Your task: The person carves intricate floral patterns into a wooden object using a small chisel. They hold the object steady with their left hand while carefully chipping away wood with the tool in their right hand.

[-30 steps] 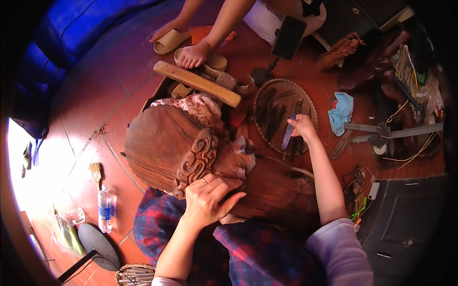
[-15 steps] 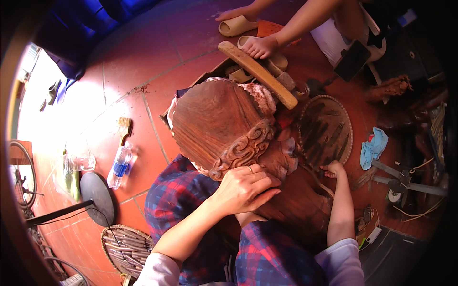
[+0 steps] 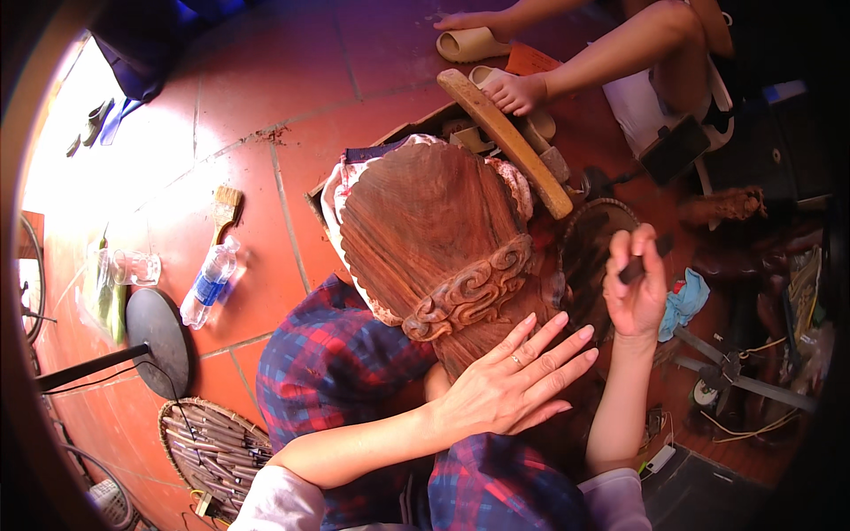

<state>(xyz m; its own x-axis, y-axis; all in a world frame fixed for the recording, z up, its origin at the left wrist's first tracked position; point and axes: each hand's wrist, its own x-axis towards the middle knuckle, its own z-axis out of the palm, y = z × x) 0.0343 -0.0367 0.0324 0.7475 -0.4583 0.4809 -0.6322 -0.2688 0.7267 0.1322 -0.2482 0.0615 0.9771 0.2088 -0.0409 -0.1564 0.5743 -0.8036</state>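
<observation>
A large carved brown wooden piece, with a smooth grained face and a band of scrollwork, leans in front of me over a pink-and-white cloth. My left hand lies spread and open on the wood below the scrolls, a ring on one finger. Raised to the right of the carving, my right hand pinches a short dark flat-sided piece between thumb and fingers; its exact kind is unclear. Behind that hand is a round beaded-rim tray, partly hidden, with dark strips in it.
A pale wooden bar lies across a box beyond the carving. Leftward are a brush, a plastic bottle, a round black stand base and a basket of handled tools. Another person's foot rests at the far side.
My right hand has risen from the tray's near edge and now shows a dark piece in its fingers. My left hand has opened from a curl and slid down, flat on the wood.
</observation>
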